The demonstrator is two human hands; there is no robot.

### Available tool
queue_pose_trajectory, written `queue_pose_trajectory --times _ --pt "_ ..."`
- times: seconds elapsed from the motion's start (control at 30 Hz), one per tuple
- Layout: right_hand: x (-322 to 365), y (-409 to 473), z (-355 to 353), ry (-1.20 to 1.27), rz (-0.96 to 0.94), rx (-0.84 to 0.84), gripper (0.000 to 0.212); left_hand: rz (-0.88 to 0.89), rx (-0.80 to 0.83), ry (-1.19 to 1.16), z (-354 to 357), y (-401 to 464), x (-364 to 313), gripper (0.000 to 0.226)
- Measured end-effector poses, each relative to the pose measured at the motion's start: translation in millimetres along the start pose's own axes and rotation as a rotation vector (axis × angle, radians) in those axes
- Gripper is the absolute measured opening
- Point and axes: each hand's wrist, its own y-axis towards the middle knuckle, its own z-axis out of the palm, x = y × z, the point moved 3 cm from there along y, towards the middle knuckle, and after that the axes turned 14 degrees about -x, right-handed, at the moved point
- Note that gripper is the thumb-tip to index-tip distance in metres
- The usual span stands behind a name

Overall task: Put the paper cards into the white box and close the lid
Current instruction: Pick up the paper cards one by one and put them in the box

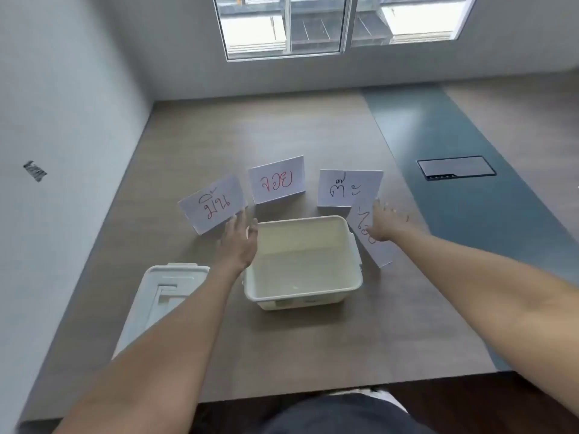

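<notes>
Four paper cards stood around the far side of the open white box, which sat empty on the wooden table with its lid lying off to the near left. The left hand reached past the box's left wall to the leftmost card, fingers loosely spread and touching its lower right corner, not yet closed on it. The right hand lay against the rightmost card, fingers splayed over its face; whether a thumb pinched it from behind could not be told. That card tilted with its long axis running from far-left to near-right, just beside the box's right wall, so it seemed the nearer to going in: a short sweep leftward over the rim would do. Two middle cards, the red-lettered card and the blue-lettered card, stood untouched beyond the far rim, well within reach of either hand
</notes>
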Motion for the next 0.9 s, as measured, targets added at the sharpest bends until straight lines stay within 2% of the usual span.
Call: queue_pose_trajectory --times 0.2,0.33,0.57,0.7,0.9 --pt "-0.1 -8.3 10.3 0.121 -0.046 -0.127 0.079 -0.068 0.008 -0.210 13.5 -30.2 11.6 0.057" --pt "1.2 -13.1 7.0 0.168 -0.064 -0.196 0.055 -0.064 -0.007 -0.319 17.4 -41.1 11.0 0.054" --pt "13.6 -23.8 -44.0 0.197 -0.118 -0.379 0.034 -0.100 -0.055 -0.434 19.8 -47.1 13.1 0.052" --pt "30.4 -33.8 -78.5 0.276 -0.214 -0.513 0.044 -0.142 -0.061 -0.490 16.3 -48.7 10.5 0.052" --pt "48.8 -55.2 -102.2 0.387 -0.524 -0.715 0.044 -0.108 -0.055 -0.546 12.7 -50.9 6.2 0.051"
